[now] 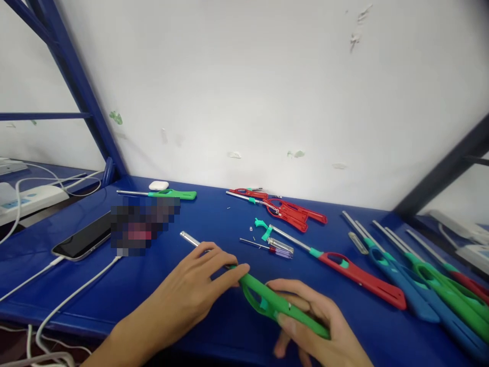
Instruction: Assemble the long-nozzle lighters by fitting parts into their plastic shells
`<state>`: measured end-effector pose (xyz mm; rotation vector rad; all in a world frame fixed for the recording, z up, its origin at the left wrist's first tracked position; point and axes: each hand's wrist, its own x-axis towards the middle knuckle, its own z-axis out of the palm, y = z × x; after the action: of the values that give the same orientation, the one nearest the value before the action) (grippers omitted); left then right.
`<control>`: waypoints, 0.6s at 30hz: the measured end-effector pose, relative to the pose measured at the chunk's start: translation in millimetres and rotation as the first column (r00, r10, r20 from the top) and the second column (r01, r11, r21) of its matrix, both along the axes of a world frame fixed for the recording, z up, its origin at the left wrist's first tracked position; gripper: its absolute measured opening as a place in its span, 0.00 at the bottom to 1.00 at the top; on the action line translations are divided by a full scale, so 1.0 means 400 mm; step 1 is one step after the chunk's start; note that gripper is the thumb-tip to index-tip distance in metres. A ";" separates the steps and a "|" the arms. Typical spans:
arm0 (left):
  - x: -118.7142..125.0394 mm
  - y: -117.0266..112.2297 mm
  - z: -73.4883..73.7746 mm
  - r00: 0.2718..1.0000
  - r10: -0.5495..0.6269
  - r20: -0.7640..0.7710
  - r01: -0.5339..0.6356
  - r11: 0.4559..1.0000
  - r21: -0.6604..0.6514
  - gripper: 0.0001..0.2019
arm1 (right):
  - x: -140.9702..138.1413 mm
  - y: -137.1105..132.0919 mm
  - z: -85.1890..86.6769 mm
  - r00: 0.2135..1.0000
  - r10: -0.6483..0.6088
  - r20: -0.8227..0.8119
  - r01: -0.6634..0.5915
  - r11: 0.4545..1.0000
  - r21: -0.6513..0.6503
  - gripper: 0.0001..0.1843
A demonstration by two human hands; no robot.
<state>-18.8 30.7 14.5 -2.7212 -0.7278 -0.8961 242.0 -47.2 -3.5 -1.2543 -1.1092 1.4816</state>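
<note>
A green long-necked gas lighter (267,294) is held between my two hands above the front of the blue table. My left hand (198,280) is closed around its neck end, where the metal tube (189,237) sticks out past the fingers. Around the handle, my right hand (317,316) grips with thumb and fingers. Beyond the hands lie a small screwdriver (280,251) with a clear handle, a transparent fuel tank (280,245) and a turquoise trigger piece (265,230). A red lighter (362,278) lies to the right of these.
Opened red lighter shells (294,214) lie near the wall. Several blue and green lighters (412,285) line the right side. Another green lighter (173,194), a white earbud case (158,185) and a phone (84,237) with cable are at left. Blue frame posts (82,81) flank the table.
</note>
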 end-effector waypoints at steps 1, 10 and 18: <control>-0.001 0.006 -0.004 1.000 0.001 0.014 0.000 1.000 -0.011 0.23 | -0.004 0.004 0.003 1.000 -0.010 0.004 0.010 1.000 -0.002 0.37; 0.002 -0.005 -0.051 0.998 0.044 0.039 -0.040 0.995 -0.089 0.20 | -0.022 0.016 0.025 0.955 -0.285 -0.083 0.285 0.958 -0.016 0.36; 0.014 -0.013 -0.041 0.997 0.050 -0.067 -0.057 0.993 -0.104 0.17 | -0.028 0.003 0.030 0.954 -0.297 -0.024 0.295 0.953 -0.061 0.37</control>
<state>-13.2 25.3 -2.1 -2.7929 -0.8539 -0.7760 230.9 -45.8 8.7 -1.3652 -0.8193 1.3077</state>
